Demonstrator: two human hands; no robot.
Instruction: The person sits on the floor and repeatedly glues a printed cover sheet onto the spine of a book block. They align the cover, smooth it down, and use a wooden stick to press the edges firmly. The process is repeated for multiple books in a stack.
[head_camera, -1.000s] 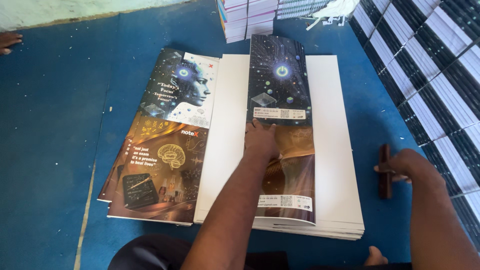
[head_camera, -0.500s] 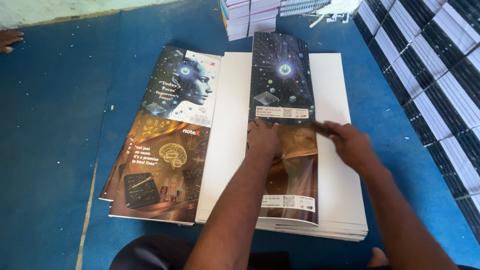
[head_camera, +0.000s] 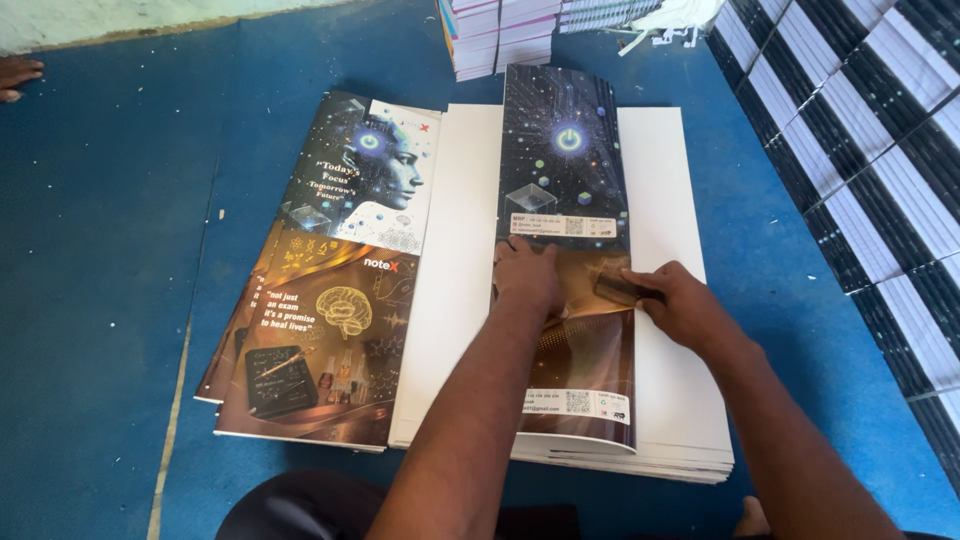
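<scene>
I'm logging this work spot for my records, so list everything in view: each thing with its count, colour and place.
Folded glossy printed cover sheet: one, dark blue above and brown below, lying on the white stack.
Stack of white sheets: one, white, centre of the floor.
Pile of flat printed covers: one pile, dark and orange-brown, left of the white stack.
Small dark flat block: one, brown, pressed on the folded cover's right edge.
Bundles of bound books: many, black and white, along the right.
Stacked booklets: several, white edges, top centre.
Blue floor mat: one, underneath everything.
Another person's fingers: top left edge.
Left hand: flat on the cover.
Right hand: holding the block.
</scene>
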